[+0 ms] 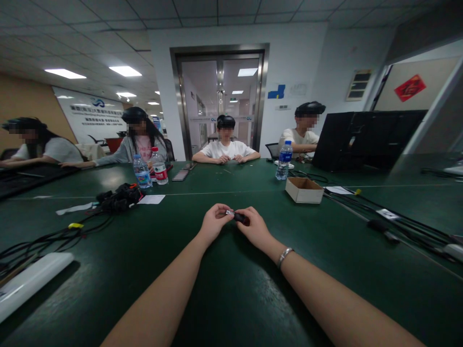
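- Forearms [164, 294], both bare, reach in from the bottom edge over the green bench [233, 299].
- Far left, near the front: a white case [34, 282], with cables [67, 236] behind it.
- Beyond these, a black bundle [121, 198] lies beside a paper slip [154, 199]; a blue-capped bottle [142, 173] and a red-capped bottle [159, 166] stand behind.
- Left hand [212, 222], left of the bench's middle: its grip pinches the metal end [229, 212] between thumb and fingers.
- Held between the hands, just above the bench: the dark piece [239, 217], lying roughly level next to the metal end.
- Right hand [254, 225], with a bracelet [285, 257] at the wrist: its grip is wrapped on the dark piece from the right.
- Progress, as a judgement: both hands have hold of the parts, so handling is underway. Whether the two are one item, or joined or apart, is too small to tell; what is left cannot be read either.
- Across the bench, a person [226, 148] sits facing, hands together.
- Right: a carton [305, 195], open-topped, a water bottle [284, 162] behind it, then black monitors [361, 140] and cords [412, 229].
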A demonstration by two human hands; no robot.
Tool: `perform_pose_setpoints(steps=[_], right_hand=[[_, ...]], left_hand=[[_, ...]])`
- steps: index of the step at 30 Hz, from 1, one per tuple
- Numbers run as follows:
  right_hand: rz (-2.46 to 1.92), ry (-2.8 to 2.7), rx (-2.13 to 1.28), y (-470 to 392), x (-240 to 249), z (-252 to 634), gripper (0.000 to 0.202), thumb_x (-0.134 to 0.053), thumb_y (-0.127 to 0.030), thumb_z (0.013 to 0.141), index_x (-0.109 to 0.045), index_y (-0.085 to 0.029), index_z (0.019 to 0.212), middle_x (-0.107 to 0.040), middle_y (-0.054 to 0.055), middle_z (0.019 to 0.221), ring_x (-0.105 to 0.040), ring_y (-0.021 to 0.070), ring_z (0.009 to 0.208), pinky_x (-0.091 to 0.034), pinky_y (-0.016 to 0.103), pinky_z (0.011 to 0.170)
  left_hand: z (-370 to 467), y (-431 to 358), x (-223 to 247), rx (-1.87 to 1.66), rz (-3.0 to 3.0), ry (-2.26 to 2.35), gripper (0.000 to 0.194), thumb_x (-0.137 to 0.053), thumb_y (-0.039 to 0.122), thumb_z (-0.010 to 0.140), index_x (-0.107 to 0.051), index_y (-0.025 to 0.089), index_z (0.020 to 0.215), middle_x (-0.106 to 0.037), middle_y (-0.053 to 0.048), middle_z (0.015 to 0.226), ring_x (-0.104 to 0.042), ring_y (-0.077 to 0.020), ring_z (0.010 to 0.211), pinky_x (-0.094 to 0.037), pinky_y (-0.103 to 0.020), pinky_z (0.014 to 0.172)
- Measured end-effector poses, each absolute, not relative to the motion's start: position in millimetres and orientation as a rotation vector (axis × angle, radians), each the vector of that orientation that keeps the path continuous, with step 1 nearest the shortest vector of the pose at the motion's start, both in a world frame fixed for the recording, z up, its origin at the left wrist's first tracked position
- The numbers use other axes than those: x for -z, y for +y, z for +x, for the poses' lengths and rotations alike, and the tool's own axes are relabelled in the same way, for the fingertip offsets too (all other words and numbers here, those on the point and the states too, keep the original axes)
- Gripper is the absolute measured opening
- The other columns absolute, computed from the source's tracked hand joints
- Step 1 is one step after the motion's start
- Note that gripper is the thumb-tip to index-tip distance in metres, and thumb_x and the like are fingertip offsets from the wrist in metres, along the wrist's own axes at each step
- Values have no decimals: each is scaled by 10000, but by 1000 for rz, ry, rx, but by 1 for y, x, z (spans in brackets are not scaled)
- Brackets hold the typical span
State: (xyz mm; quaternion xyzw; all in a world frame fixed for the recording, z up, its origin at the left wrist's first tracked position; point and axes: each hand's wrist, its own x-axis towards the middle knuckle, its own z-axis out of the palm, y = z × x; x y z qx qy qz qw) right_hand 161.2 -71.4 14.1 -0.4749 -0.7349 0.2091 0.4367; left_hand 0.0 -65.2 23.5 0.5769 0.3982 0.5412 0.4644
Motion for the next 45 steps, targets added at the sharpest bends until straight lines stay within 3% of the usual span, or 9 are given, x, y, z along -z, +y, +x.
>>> perform_pose_setpoints(steps=[13, 30, 39, 45], right_hand=[[-1161, -1707, -636, -72, -12, 160, 361, -599, -159, 699, -546, -202, 1053, -563, 24, 945, -554, 118, 707, -482, 277, 669], [-1132, -1699, -665, -73, -16, 160, 241, -566, -285, 792, -600, -191, 1012, -630, 52, 995, -591, 146, 786, -493, 295, 718], [-1130, -1652, -775, -75, -18, 157, 245, -499, -323, 845, -609, -183, 1013, -641, 40, 923, -575, 110, 639, -485, 254, 604], [-1141, -1660, -804, -77, -21, 157, 245, -489, -327, 853, -605, -185, 1016, -640, 40, 925, -585, 114, 653, -493, 258, 610]], left_hand=[[0, -64, -21, -1312, 1420, 972, 290, -762, 225, 620, -585, 149, 837, -694, -73, 895, -651, -177, 872, -482, -370, 899], [-1, -65, -24, -1292, 1311, 1018, 287, -722, 293, 672, -611, 158, 899, -695, -93, 992, -642, -214, 945, -487, -361, 855], [-5, -58, -15, -1323, 1359, 936, 308, -729, 289, 669, -631, 160, 930, -684, -92, 1027, -626, -206, 980, -461, -374, 912], [-5, -64, -22, -1327, 1363, 997, 304, -732, 244, 646, -676, 166, 934, -672, -89, 1048, -619, -212, 972, -455, -380, 911]])
